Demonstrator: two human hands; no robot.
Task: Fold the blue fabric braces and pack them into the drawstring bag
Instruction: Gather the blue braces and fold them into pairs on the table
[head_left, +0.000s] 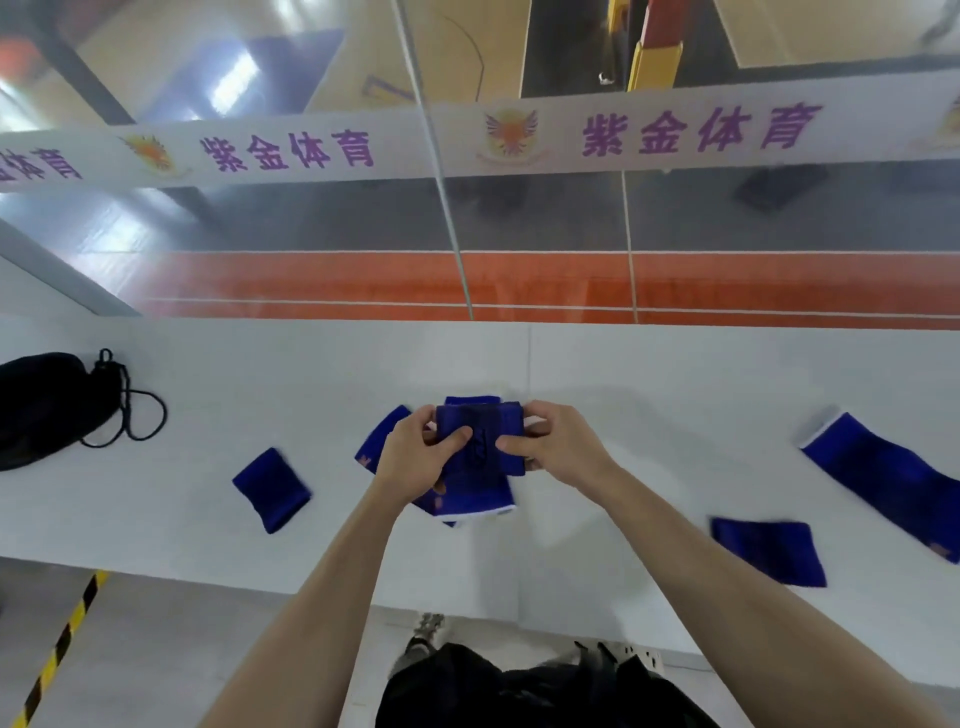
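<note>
Bare forearms (317, 608), black clothing (519, 691)

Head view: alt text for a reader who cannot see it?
The left hand and right hand grip a blue brace over a white table. More braces lie either side; a black drawstring bag sits far left.

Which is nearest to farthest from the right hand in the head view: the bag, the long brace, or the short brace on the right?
1. Short brace, right of the right hand, toward the table's near edge.
2. Long brace, far right.
3. Bag, far left, beyond the left hand.
</note>
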